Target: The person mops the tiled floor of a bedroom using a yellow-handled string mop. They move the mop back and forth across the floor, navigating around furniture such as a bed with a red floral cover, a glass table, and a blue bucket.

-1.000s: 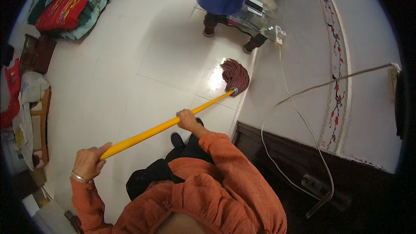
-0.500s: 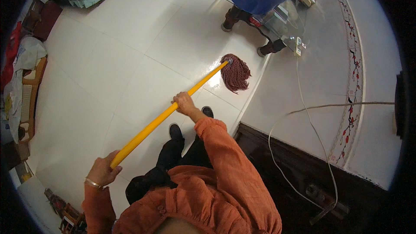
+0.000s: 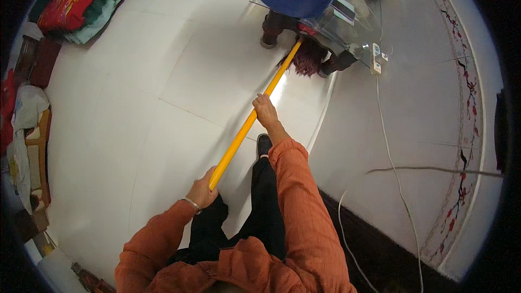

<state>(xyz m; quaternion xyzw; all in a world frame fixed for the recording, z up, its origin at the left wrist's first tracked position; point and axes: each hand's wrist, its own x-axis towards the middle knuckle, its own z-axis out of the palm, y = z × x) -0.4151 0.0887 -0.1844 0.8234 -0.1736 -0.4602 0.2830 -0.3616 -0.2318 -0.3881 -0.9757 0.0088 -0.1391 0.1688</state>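
Your left hand point(image 3: 202, 189) is wrapped around the near end of the yellow-handled mop point(image 3: 247, 128), its arm bent, elbow out to the side. Your right arm reaches well forward, almost straight, and its hand point(image 3: 265, 111) is curled around the handle roughly midway along. The mop's long axis runs diagonally ahead of you, from your left hand up and to the right. Its dark red head point(image 3: 307, 59) points away from you, on the pale floor point(image 3: 135, 103) between two dark legs of the glass-topped table point(image 3: 325, 26), partly beneath its edge.
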